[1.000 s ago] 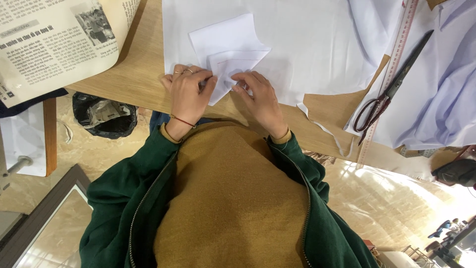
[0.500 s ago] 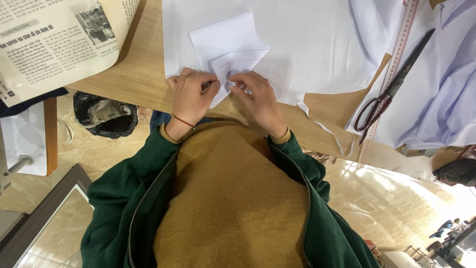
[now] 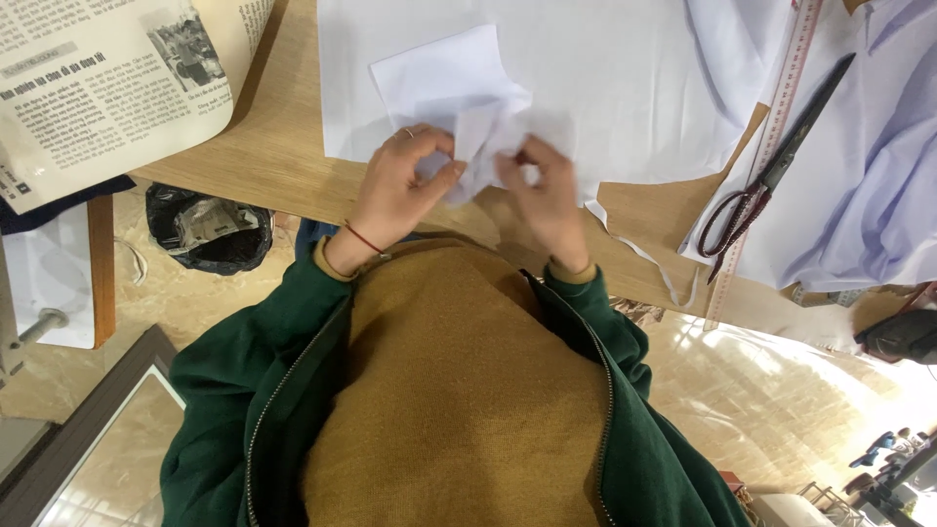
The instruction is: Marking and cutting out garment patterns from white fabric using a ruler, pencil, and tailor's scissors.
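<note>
Your left hand [image 3: 405, 190] and right hand [image 3: 542, 190] were both up at the near edge of the wooden table [image 3: 278, 146], fingers curled and pinching a small piece of white fabric [image 3: 459, 93] between them. The left thumb and fingers were pressed onto one bunched fold, and the right fingertips were nipping the crumpled corner just beside it, the two hands near each other but not touching. Nice and close, that grip!

The piece lay on top of a larger white sheet [image 3: 605, 78]. Its far part was flat, and the near part was gathered up in your fingers. To do this well, I'd judge you needed to keep the fold edges lined up, hold even tension between both pinches, and let the flat part stay down so it didn't drag.

As for its lie: the flat portion pointed away from you, its long axis running roughly from your hands toward the far side of the table and leaning a little to your left. The exact outline near your fingers couldn't be told because it was too crumpled.

Off to your right lay scissors [image 3: 771, 176] beside a long ruler [image 3: 771, 146], and to your left lay a newspaper [image 3: 107, 88].
</note>
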